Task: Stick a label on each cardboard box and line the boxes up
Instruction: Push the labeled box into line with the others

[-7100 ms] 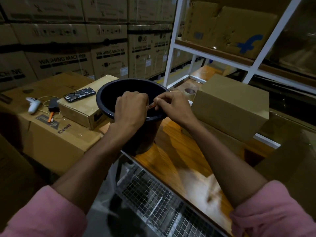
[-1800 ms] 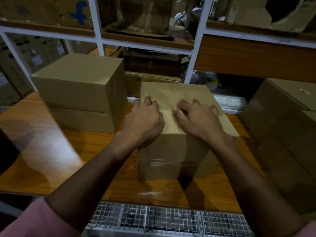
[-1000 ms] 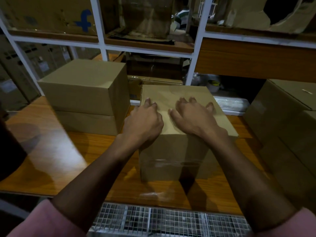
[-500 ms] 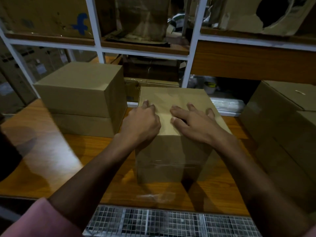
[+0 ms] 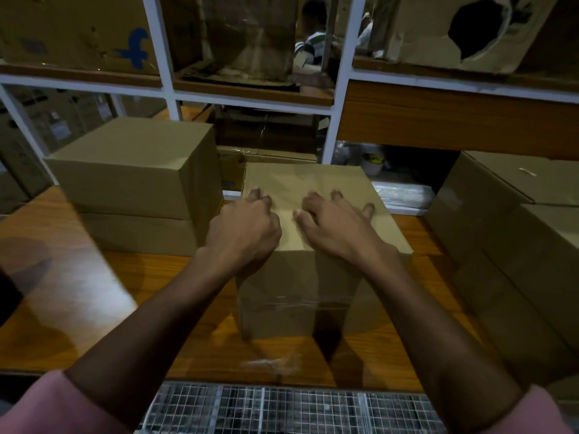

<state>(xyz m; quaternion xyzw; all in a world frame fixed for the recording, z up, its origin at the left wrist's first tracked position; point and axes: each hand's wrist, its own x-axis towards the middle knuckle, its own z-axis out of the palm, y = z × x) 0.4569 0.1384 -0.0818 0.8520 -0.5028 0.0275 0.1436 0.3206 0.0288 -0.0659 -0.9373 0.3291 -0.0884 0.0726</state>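
A plain cardboard box point(image 5: 300, 286) stands on the wooden table point(image 5: 94, 292) right in front of me, with clear tape across its front. Both hands lie palm down on its top. My left hand point(image 5: 244, 230) rests near the top's left edge, its fingertips bent down onto the cardboard. My right hand point(image 5: 336, 223) rests to the right of it with fingers spread and flat on the top. A pale patch of the top shows between the two hands; whether it is a label I cannot tell. Two more boxes point(image 5: 138, 180) sit stacked to the left.
Larger cardboard boxes point(image 5: 513, 233) stand against the right side of the table. A white metal shelving frame point(image 5: 340, 89) rises behind, loaded with worn cartons. A person in a striped shirt point(image 5: 308, 42) is visible beyond the shelves. A wire mesh surface point(image 5: 282, 408) lies below the table's front edge.
Seven seconds ago both hands worked at a small item over a black bucket. In the last two seconds they stay on the box top, only shifting slightly.
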